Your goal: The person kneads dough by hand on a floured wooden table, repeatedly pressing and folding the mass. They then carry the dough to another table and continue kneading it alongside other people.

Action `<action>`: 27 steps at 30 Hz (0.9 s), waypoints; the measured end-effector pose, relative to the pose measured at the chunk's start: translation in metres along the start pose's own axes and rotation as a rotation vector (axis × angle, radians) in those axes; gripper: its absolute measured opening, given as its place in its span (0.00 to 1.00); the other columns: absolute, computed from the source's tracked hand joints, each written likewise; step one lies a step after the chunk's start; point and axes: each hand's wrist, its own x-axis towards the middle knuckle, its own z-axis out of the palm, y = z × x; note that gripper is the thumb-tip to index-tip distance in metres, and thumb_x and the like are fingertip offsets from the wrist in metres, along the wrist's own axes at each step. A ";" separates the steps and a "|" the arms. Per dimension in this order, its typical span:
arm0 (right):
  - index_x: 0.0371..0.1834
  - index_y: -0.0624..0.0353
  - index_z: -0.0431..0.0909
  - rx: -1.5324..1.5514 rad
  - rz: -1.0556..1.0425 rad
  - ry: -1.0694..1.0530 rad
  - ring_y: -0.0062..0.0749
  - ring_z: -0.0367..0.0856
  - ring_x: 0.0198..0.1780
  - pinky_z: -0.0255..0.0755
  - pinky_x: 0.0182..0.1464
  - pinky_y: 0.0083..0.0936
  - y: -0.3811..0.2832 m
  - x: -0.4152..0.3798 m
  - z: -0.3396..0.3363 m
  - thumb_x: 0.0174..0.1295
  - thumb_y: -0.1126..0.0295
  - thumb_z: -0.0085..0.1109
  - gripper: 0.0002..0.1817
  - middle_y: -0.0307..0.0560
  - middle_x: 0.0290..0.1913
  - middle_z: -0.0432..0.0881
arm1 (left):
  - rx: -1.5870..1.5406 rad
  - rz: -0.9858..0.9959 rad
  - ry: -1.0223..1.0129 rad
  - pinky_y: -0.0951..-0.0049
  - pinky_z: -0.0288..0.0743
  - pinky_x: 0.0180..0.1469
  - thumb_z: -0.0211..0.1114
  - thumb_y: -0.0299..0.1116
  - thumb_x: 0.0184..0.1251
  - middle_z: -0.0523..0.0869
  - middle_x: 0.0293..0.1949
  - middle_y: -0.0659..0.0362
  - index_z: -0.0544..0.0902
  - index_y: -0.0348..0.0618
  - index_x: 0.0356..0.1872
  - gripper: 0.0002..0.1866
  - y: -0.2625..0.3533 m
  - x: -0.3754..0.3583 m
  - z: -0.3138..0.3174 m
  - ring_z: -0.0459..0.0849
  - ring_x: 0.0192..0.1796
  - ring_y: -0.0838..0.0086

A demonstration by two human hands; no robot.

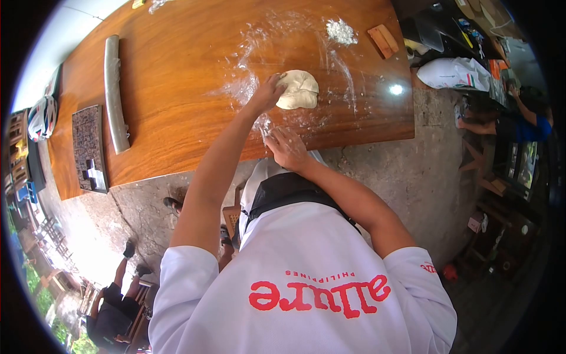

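A pale, rounded lump of dough [299,90] with a crease across it lies on the wooden table. My left hand [269,93] is at its left side, fingers closed on the dough's edge. Lower down, by the table's near edge, my right hand [288,149] is dusted with flour and its fingers are loosely bent and apart. Nothing shows in that hand. Thin smears of flour [243,88] spread over the wood left of the dough. A small heap of flour [341,32] sits farther back to the right.
On the table [177,71] are a wooden block [382,41] at right, and a long grey roll [114,94] and a dark carved panel [89,147] at left. A white sack [454,74] stands beyond the right edge. Other people sit at lower left [112,312] and far right [530,121].
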 end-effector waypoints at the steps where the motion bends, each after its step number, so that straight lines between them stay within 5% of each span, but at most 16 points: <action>1: 0.40 0.57 0.78 -0.001 0.000 -0.001 0.46 0.80 0.50 0.76 0.47 0.42 0.002 0.000 0.000 0.59 0.70 0.57 0.08 0.52 0.43 0.81 | -0.002 0.000 0.000 0.57 0.66 0.70 0.56 0.44 0.78 0.73 0.67 0.39 0.71 0.40 0.71 0.27 0.000 -0.001 -0.001 0.73 0.68 0.45; 3: 0.39 0.57 0.78 0.048 0.210 -0.118 0.47 0.80 0.48 0.75 0.48 0.42 0.012 -0.004 -0.001 0.58 0.71 0.56 0.07 0.51 0.41 0.81 | 0.006 0.023 0.015 0.57 0.67 0.69 0.57 0.44 0.77 0.75 0.64 0.37 0.71 0.38 0.70 0.28 -0.001 -0.002 0.000 0.74 0.67 0.45; 6: 0.38 0.57 0.78 0.018 0.269 0.026 0.47 0.80 0.46 0.75 0.48 0.42 0.036 -0.023 -0.014 0.57 0.73 0.56 0.07 0.50 0.39 0.81 | 0.009 0.069 0.034 0.56 0.67 0.69 0.57 0.44 0.77 0.76 0.63 0.36 0.71 0.34 0.69 0.28 -0.009 -0.001 0.002 0.74 0.66 0.45; 13: 0.39 0.57 0.77 -0.045 0.534 -0.103 0.49 0.79 0.45 0.76 0.48 0.43 0.041 -0.080 -0.006 0.57 0.75 0.53 0.07 0.51 0.39 0.80 | 0.029 0.048 0.035 0.58 0.66 0.70 0.56 0.44 0.77 0.74 0.66 0.37 0.71 0.32 0.68 0.28 -0.013 0.001 0.006 0.73 0.69 0.46; 19: 0.36 0.56 0.75 -0.130 0.667 -0.042 0.48 0.79 0.44 0.76 0.46 0.44 0.038 -0.079 -0.004 0.57 0.75 0.53 0.05 0.50 0.38 0.79 | 0.027 0.017 0.039 0.59 0.65 0.71 0.56 0.44 0.78 0.73 0.67 0.39 0.70 0.34 0.69 0.28 -0.023 0.004 0.013 0.72 0.69 0.47; 27: 0.35 0.55 0.74 -0.113 0.593 -0.024 0.47 0.79 0.44 0.76 0.45 0.43 0.035 -0.072 -0.003 0.56 0.75 0.55 0.05 0.48 0.38 0.79 | 0.047 -0.031 0.045 0.58 0.65 0.71 0.55 0.45 0.78 0.72 0.69 0.40 0.69 0.36 0.70 0.28 -0.023 0.003 0.015 0.71 0.70 0.47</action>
